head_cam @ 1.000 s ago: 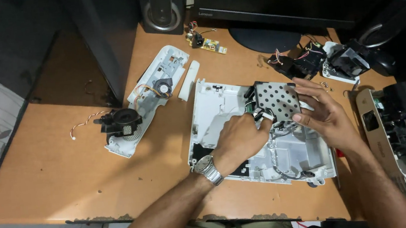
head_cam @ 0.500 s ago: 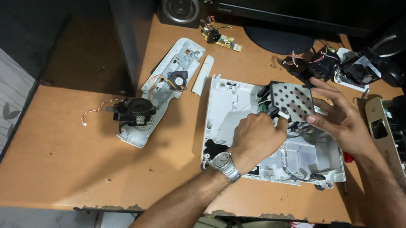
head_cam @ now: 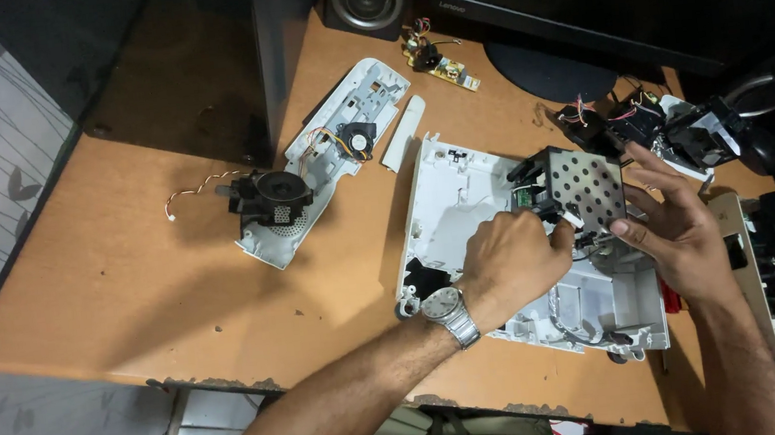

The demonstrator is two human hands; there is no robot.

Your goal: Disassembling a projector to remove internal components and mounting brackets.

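Perforated metal box (head_cam: 582, 189) now sits tilted above the white casing (head_cam: 461, 190); left hand (head_cam: 507, 258) pinches its near corner, right hand (head_cam: 681, 220) apparently steadies it, fingers spread.

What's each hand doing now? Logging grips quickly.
Left hand: closed on the perforated metal module.
Right hand: fingers spread, touching the module's edge.

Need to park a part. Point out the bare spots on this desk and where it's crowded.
The widest bare wood of the desk lies left, between the front edge and the black fan on its white panel. A narrower strip runs between that panel and the white housing. Crowded: the right end, around both hands, the perforated metal box and the wired parts.
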